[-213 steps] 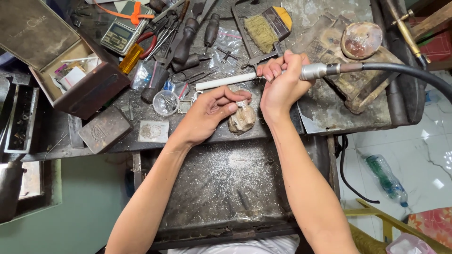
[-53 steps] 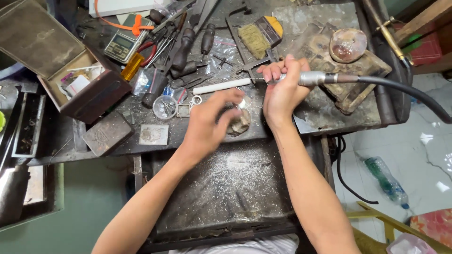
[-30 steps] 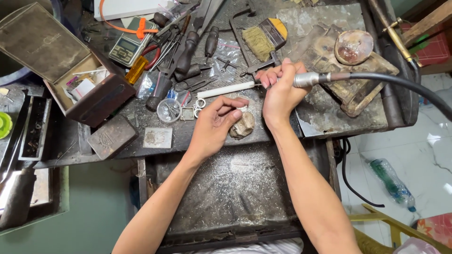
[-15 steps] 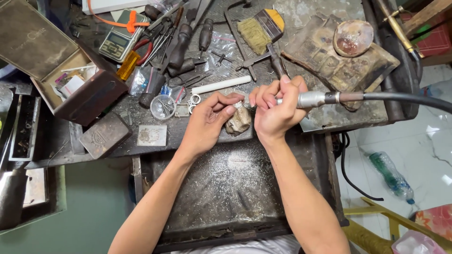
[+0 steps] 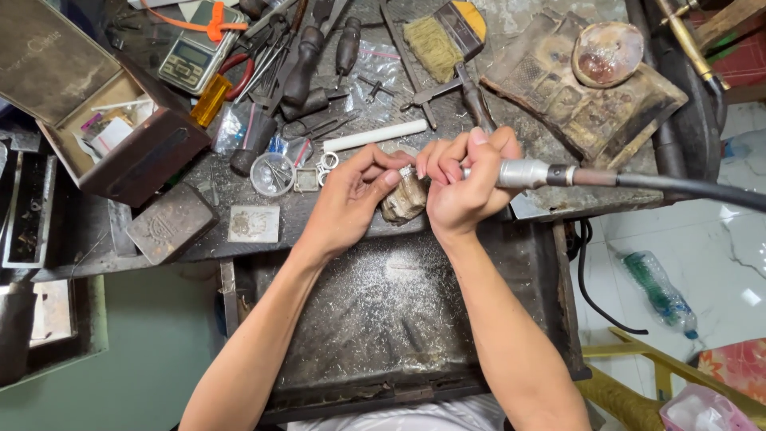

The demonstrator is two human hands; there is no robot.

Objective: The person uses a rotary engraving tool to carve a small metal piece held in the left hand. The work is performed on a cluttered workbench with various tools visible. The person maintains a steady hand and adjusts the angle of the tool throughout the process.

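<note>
Tool tip behind right-hand fingers (image 5: 447, 160); hose (image 5: 694, 187) cut off

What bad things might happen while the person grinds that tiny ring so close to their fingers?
1. The left hand pinches the small ring right beside the rotary tool in the right hand; a slip might nick a fingertip.
2. The ring is tiny and could pop loose into the filings in the tray.
3. The tool's hose hangs off the bench and might snag.

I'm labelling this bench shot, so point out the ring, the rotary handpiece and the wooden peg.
ring (image 5: 406, 172), head view, on its silver band at the fingertips
rotary handpiece (image 5: 523, 172), head view, on its metal barrel
wooden peg (image 5: 403, 201), head view, on its worn face
</note>
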